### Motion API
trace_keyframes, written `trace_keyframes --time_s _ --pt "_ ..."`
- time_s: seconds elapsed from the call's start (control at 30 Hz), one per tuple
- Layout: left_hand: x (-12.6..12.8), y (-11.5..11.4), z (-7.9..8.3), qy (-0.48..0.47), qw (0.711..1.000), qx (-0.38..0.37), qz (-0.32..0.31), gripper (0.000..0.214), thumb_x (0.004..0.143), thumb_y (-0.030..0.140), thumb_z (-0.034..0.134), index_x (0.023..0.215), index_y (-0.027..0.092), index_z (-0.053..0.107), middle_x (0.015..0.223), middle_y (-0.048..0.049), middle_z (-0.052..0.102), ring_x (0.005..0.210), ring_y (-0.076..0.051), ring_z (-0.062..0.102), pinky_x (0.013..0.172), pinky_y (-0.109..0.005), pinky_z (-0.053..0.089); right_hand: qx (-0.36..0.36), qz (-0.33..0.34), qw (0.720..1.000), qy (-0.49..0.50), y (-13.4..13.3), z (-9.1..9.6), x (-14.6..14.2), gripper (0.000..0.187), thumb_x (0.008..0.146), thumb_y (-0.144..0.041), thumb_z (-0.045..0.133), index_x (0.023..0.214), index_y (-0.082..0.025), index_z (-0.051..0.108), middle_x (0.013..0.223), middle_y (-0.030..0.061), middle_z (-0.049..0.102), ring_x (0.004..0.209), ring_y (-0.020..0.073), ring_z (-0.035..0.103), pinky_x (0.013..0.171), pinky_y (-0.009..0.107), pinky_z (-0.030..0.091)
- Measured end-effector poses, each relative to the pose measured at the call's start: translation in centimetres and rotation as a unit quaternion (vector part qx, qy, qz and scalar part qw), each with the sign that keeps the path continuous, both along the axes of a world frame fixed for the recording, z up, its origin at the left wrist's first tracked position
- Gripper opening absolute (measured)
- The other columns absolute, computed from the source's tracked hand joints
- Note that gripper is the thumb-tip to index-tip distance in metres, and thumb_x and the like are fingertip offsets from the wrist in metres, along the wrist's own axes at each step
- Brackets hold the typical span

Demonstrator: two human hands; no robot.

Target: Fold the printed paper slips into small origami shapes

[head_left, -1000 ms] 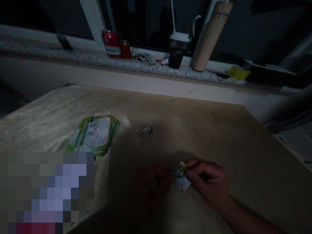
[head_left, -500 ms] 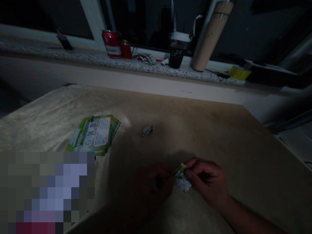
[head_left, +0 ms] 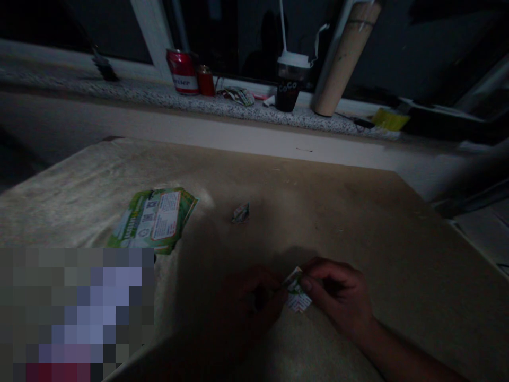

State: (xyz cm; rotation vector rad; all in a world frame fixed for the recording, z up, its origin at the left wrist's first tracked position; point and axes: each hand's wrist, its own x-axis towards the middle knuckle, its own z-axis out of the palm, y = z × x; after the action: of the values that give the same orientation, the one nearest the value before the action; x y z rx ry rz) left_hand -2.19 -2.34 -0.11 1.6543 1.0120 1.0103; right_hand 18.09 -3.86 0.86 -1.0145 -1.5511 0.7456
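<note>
A small folded piece of printed green-and-white paper is held just above the brown table near its front edge. My right hand pinches its right side with thumb and fingers closed. In deep shadow, my left hand grips the paper's left side, fingers curled. A tiny folded paper figure lies on the table farther back. A flat green printed sheet lies to the left.
The granite window sill behind the table carries a red can, a dark drink cup with straw, a cardboard tube, a crumpled wrapper and a yellow item. The lower left corner is blurred out.
Both hands stay in place on the folded paper. The paper has been turned and pressed slightly, so less of its green face shows.
</note>
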Motion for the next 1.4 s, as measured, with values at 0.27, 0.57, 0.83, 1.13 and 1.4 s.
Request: trace_keyframes --time_s 0.27,0.57,0.83,1.13,1.4 --pt "-0.1 0.2 0.0 -0.006 1.000 0.009 -0.008 0.011 0.087 0.022 0.070 0.077 0.021 0.074 0.076 0.0008 0.078 0.059 -0.011 0.065 0.057 -0.020 0.052 -0.006 0.004 1.000 0.016 -0.1 -0.2 -0.1 0.014 0.086 -0.009 0.074 0.078 -0.021 0.076 0.070 0.0027 0.078 0.060 0.0145 0.073 0.056 0.021 0.057" --pt "-0.3 0.1 0.6 -0.007 0.999 -0.010 0.034 0.012 0.084 0.023 0.072 0.073 0.021 0.075 0.077 -0.0007 0.079 0.060 -0.012 0.066 0.057 -0.020 0.051 -0.013 0.021 0.999 0.024 -0.2 -0.1 -0.2 0.015 0.086 -0.008 0.073 0.079 -0.021 0.075 0.074 0.0036 0.079 0.065 0.0151 0.075 0.061 0.021 0.059" --pt "0.1 -0.3 0.7 -0.001 0.999 -0.007 0.045 0.016 0.085 0.025 0.072 0.071 0.021 0.075 0.074 -0.0002 0.078 0.056 -0.011 0.063 0.054 -0.021 0.049 -0.008 -0.003 1.000 0.018 -0.5 0.0 -0.4 0.017 0.086 -0.009 0.072 0.074 -0.021 0.072 0.068 0.0012 0.077 0.057 0.0126 0.072 0.054 0.019 0.056" --pt "0.0 -0.3 0.5 0.008 0.999 -0.014 0.038 0.017 0.086 0.028 0.071 0.071 0.022 0.074 0.073 -0.0005 0.078 0.056 -0.012 0.064 0.054 -0.022 0.050 0.008 -0.016 1.000 0.012 -0.6 -0.5 -0.4 0.018 0.086 -0.009 0.072 0.074 -0.022 0.070 0.065 -0.0001 0.076 0.054 0.0111 0.070 0.052 0.018 0.055" --pt "0.0 -0.2 -0.3 -0.003 0.996 -0.082 0.045 0.009 0.080 0.031 0.077 0.083 0.023 0.077 0.068 0.0009 0.073 0.058 -0.014 0.062 0.055 -0.022 0.050 0.014 -0.022 1.000 -0.006 -0.4 -0.3 -0.2 0.019 0.084 -0.009 0.073 0.070 -0.021 0.068 0.061 0.0002 0.074 0.049 0.0111 0.068 0.048 0.017 0.053"
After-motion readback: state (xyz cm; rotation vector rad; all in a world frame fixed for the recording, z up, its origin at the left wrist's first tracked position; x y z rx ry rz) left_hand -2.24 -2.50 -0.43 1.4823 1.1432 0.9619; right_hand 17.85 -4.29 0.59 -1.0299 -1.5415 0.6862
